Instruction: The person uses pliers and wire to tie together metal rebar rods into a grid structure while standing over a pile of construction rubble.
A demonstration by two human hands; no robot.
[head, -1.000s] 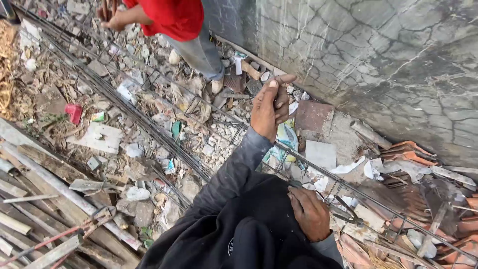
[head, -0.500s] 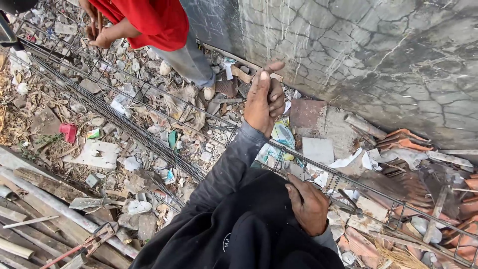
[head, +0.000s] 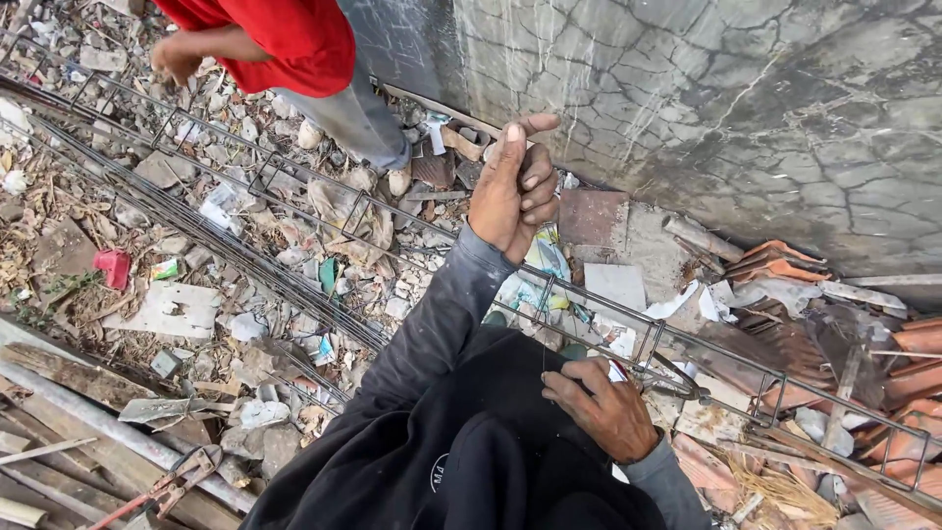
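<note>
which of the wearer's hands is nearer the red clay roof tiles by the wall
Right. The right hand rests low on the rebar cage, just left of the roof tiles; the left hand is raised farther left, near the wall.

Beyond my fingers rises a grey, cracked concrete wall (head: pixel 746 108) in flat daylight. The ground (head: pixel 196 245) left of them is rubble and litter; grey planks (head: pixel 69 432) lie nearer me, broken orange roof tiles (head: pixel 883 344) heaped right.

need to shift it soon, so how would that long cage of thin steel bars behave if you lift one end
The long rusty steel bar cage would probably sag and flex, since its bars look thin for their span. It likely feels heavy and awkward, stretching from the right hand well past the left hand. Its open square ties may snag on the rubble.
</note>
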